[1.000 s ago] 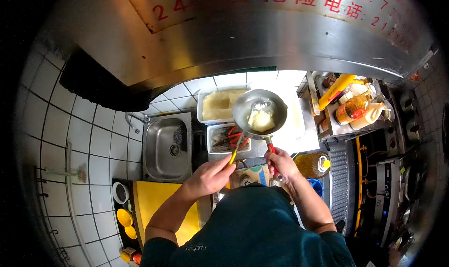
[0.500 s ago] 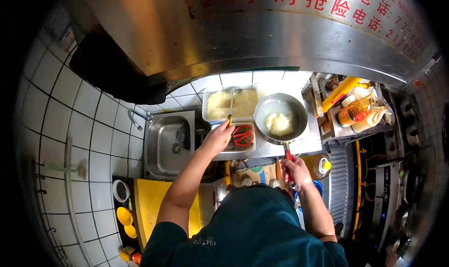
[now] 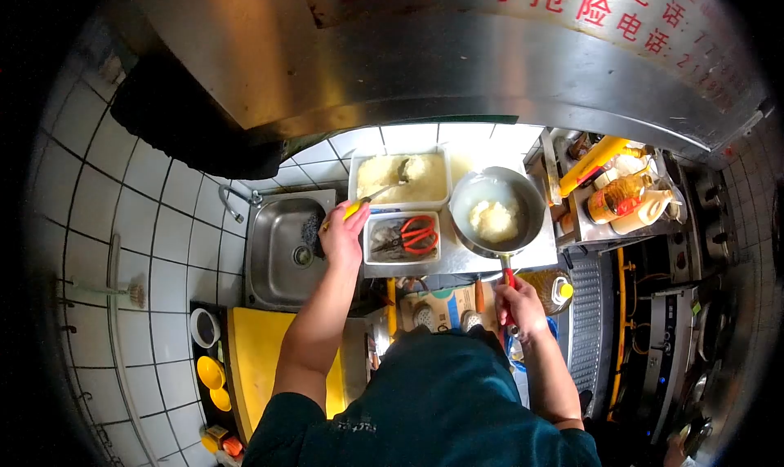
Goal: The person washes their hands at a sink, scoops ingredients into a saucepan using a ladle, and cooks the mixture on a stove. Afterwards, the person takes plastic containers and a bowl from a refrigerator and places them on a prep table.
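Note:
My left hand [image 3: 340, 236] is closed on the yellow handle of a metal spoon [image 3: 382, 192]. The spoon's head rests in a white tub [image 3: 352, 191] of pale, grainy food that looks like cooked rice [image 3: 377, 175], with a clump at its tip. My right hand [image 3: 520, 305] grips the red handle of a grey saucepan [image 3: 527, 201], held at the counter's front edge. Inside the pan lies a mound of the same pale food [image 3: 492, 220]. Between my hands, a smaller white container [image 3: 402, 258] holds red-handled scissors [image 3: 420, 236].
A steel sink [image 3: 265, 279] is at the left, above a yellow board [image 3: 261, 348]. An oil jug with a yellow cap [image 3: 552, 290] stands below the pan. Bottles [image 3: 608, 201] crowd the right-hand shelf. A steel hood [image 3: 408, 71] hangs overhead.
My left hand has moved left and the spoon has tilted flatter, its head still in the tub. The smaller container with the scissors is more exposed. The pan stays in my right hand.

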`<state>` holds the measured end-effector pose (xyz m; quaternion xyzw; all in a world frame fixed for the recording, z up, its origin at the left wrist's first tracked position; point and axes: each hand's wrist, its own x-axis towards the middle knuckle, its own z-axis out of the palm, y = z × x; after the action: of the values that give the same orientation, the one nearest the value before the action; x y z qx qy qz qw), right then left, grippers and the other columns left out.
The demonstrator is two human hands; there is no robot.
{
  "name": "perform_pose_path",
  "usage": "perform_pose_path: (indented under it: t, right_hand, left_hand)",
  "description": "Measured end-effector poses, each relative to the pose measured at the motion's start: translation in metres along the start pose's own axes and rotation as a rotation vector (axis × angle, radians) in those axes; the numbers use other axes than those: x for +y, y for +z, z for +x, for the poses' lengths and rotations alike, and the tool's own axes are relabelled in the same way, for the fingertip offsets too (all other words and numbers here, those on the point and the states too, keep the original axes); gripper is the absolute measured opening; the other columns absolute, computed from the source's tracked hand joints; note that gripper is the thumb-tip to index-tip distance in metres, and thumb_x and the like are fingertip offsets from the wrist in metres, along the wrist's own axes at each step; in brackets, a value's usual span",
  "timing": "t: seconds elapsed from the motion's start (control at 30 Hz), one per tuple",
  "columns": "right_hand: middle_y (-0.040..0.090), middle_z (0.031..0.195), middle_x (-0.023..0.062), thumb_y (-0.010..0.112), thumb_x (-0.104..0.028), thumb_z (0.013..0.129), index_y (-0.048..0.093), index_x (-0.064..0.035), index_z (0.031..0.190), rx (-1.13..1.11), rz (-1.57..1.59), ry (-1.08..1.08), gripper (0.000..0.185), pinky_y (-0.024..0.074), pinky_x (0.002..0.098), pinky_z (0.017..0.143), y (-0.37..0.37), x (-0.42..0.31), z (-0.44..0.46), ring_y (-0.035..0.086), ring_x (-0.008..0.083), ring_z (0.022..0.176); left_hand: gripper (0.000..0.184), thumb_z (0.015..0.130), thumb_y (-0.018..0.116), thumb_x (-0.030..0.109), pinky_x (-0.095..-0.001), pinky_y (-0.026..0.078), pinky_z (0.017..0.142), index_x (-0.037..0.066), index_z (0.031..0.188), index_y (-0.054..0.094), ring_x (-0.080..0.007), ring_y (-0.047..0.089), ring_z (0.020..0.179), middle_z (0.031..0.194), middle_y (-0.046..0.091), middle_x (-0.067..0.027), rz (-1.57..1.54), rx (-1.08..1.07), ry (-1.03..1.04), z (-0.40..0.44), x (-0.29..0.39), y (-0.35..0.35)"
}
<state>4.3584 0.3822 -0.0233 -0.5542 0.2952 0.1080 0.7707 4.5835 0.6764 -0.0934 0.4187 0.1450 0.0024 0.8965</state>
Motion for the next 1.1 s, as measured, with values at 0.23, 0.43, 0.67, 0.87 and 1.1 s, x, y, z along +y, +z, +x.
perform_pose_path:
  t: [0.23, 0.43, 0.67, 0.87, 1.1]
  right_hand:
    - [0.052, 0.064, 0.0032, 0.055, -0.009, 0.094, 0.055, 0.0001, 0.09, -0.066, -0.068, -0.026, 0.01, 0.0408, 0.0241, 0.041, -0.027, -0.001, 0.015, 0.048, 0.012, 0.044]
    - [0.055, 0.068, 0.0041, 0.059, -0.01, 0.092, 0.056, -0.0002, 0.093, -0.21, -0.123, -0.023, 0.01, 0.0437, 0.0263, 0.043, -0.043, -0.02, 0.024, 0.052, 0.0123, 0.048]
    - [0.054, 0.067, 0.0028, 0.058, -0.008, 0.091, 0.055, -0.0007, 0.098, -0.508, -0.319, 0.059, 0.01, 0.0421, 0.0256, 0.042, -0.052, -0.028, 0.0, 0.051, 0.0116, 0.048]
    - [0.052, 0.062, 0.0029, 0.059, -0.01, 0.089, 0.056, -0.0046, 0.089, -0.752, -0.558, 0.141, 0.006, 0.0387, 0.0279, 0.041, -0.012, 0.004, -0.031, 0.049, 0.0126, 0.043]
    - [0.053, 0.064, 0.003, 0.057, -0.01, 0.09, 0.053, -0.0051, 0.09, -1.124, -0.91, 0.198, 0.006, 0.0395, 0.0277, 0.043, 0.071, 0.085, -0.112, 0.05, 0.0131, 0.046]
  left_hand:
    - [0.029, 0.092, 0.059, 0.015, -0.0481, 0.051, 0.101, -0.006, 0.11, 0.055, -0.0398, 0.065, 0.108, 0.109, 0.064, -0.025, -0.137, -0.033, 0.083, -0.07, 0.041, 0.043]
    - [0.026, 0.095, 0.055, 0.013, -0.0461, 0.055, 0.096, -0.004, 0.113, 0.061, -0.0394, 0.069, 0.103, 0.109, 0.068, -0.0257, 0.026, -0.216, 0.231, -0.181, 0.049, 0.076]
    - [0.026, 0.089, 0.059, 0.007, -0.0378, 0.056, 0.086, -0.007, 0.111, 0.06, -0.0364, 0.066, 0.1, 0.116, 0.059, -0.0297, 1.714, -0.676, 0.999, -0.294, -0.018, 0.078]
    - [0.029, 0.087, 0.062, 0.01, -0.0396, 0.057, 0.08, -0.006, 0.112, 0.063, -0.0377, 0.064, 0.1, 0.117, 0.056, -0.0303, 1.869, -0.327, 0.92, -0.382, -0.021, 0.043]
    - [0.038, 0.087, 0.062, 0.011, -0.0416, 0.055, 0.087, -0.004, 0.122, 0.057, -0.0367, 0.062, 0.106, 0.127, 0.05, -0.0304, 1.891, 0.167, 0.526, -0.528, -0.018, -0.044]
